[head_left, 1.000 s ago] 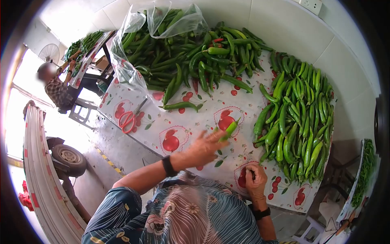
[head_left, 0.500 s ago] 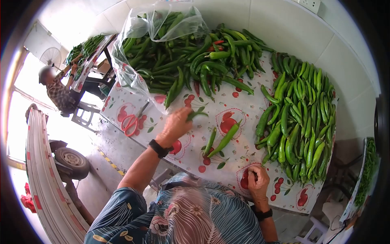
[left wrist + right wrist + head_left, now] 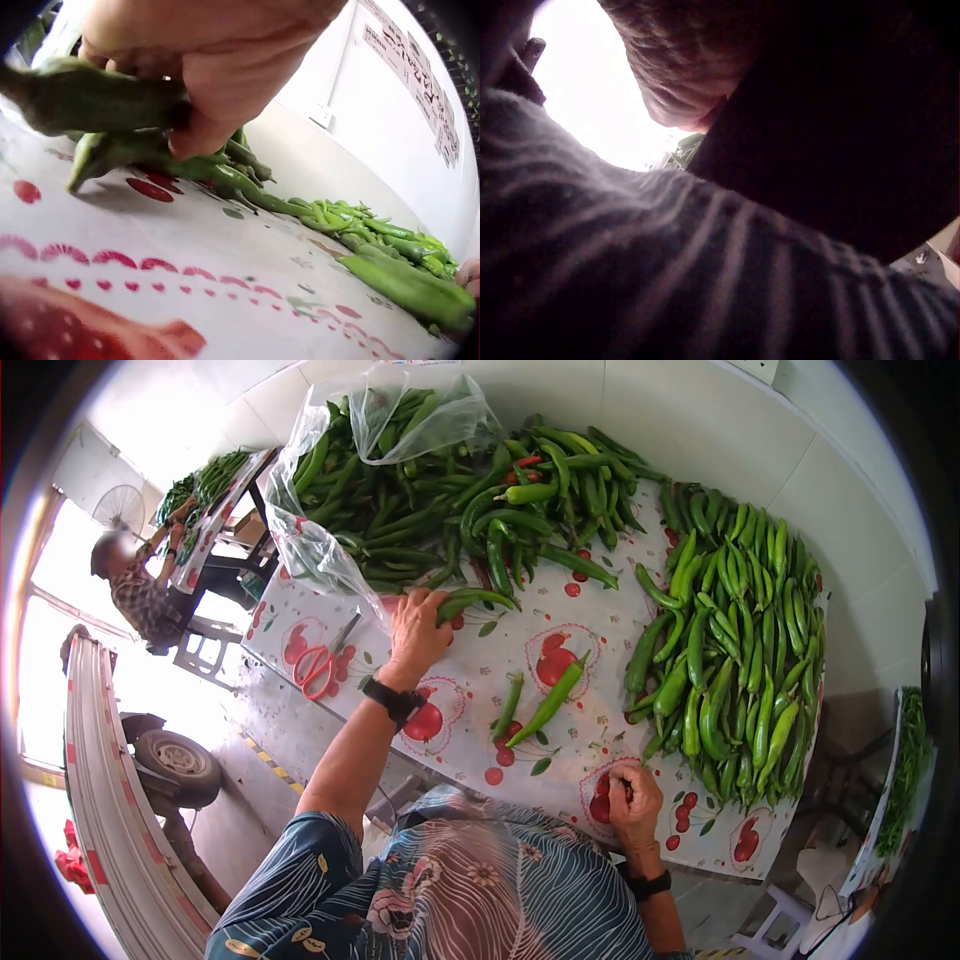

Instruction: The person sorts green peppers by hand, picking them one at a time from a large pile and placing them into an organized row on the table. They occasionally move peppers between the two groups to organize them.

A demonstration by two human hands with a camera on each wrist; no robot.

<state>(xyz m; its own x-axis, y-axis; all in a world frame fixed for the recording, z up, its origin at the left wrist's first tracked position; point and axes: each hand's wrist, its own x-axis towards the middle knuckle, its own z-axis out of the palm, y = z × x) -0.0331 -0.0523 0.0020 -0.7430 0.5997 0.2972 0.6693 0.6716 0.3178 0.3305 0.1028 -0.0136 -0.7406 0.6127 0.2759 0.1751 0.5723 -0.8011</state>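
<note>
My left hand (image 3: 418, 635) reaches to the front of the pile of dark green peppers (image 3: 400, 520), partly inside a clear plastic bag (image 3: 335, 560). Its thumb and fingers grip a green pepper (image 3: 97, 97) just over the tablecloth, seen close in the left wrist view. Another pepper (image 3: 124, 154) lies right under it. Nearer my body, a short green pepper (image 3: 508, 706) and a longer, brighter one (image 3: 550, 705) lie side by side. By the table's near edge my right hand (image 3: 637, 805) rests with loosely curled fingers and nothing visible in them.
Rows of bright green peppers (image 3: 740, 650) cover the table's right side. Red-handled scissors (image 3: 318, 670) lie at the left edge. A wall (image 3: 690, 420) borders the far side. Another person (image 3: 140, 590) sits at a table (image 3: 215, 525) at far left.
My left hand has left the two peppers on the cloth near the middle and moved back left to the pile. A second earlier it held a bright pepper there. The right hand stays put.
</note>
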